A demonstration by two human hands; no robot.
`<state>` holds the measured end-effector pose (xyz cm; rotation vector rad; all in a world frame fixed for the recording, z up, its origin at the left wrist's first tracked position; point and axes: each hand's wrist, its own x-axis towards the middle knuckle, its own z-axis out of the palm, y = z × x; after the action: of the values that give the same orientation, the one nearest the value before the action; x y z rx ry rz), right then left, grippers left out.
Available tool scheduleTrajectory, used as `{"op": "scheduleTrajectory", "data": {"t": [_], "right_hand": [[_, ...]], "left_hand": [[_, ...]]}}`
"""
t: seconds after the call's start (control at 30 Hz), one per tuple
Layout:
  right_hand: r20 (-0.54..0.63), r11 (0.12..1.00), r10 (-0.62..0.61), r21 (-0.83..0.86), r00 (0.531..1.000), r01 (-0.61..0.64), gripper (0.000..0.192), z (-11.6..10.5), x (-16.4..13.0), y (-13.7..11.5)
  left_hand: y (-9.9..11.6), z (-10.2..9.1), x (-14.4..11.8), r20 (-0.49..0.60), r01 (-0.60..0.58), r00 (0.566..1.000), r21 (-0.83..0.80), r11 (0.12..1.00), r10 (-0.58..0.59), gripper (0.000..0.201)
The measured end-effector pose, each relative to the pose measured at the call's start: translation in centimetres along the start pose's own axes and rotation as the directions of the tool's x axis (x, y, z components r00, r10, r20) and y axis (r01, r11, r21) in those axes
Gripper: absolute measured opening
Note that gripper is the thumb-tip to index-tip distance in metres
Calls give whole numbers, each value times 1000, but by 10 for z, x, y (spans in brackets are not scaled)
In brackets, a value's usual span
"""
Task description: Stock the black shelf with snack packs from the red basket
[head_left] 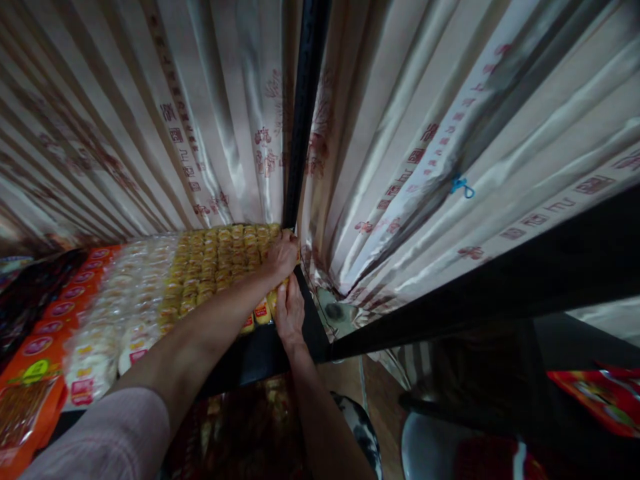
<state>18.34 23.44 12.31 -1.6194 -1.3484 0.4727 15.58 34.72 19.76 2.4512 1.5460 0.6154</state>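
Rows of small yellow plastic-wrapped packets stand close together at the corner of a dark shelf. At the far right end of these rows my left hand is closed, its fingers curled over the end packets. Just below it, my right hand grips the side of the outermost yellow row, fingers pointing away from me and a bit of yellow wrapper showing beside them. The exact packet under each hand is partly hidden. My left forearm crosses over the front of the rows.
White clear-wrapped packets and orange packs lie further left. A black upright post stands behind my hands, before printed curtains. A dark beam runs right. Below are a pale basin and a red bag.
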Motion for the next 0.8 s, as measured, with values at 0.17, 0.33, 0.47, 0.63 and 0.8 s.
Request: {"op": "scheduleTrajectory", "data": {"t": [0.17,0.33,0.47,0.63,0.8], "right_hand": [[24,1000,0,9,1000,0,60,0,-2,3],[-34,995,10,102,999,-7,60,-2,-6,5],[-150,975,44,221,988,-9,56,-5,-9,6],[-196,952,58,305,979,5,52,-5,-7,6],[-229,936,31,348,973,52,51,-25,-15,-17]], "left_hand": [[5,0,-2,-34,14,999,68,998,-11,34],[5,-1,-4,-21,46,999,100,994,-44,30],[0,-5,-2,-33,47,998,91,995,-44,32],[9,-29,-24,-179,17,983,-72,997,-29,29],[45,-56,-131,-285,48,938,-460,887,-198,25]]}}
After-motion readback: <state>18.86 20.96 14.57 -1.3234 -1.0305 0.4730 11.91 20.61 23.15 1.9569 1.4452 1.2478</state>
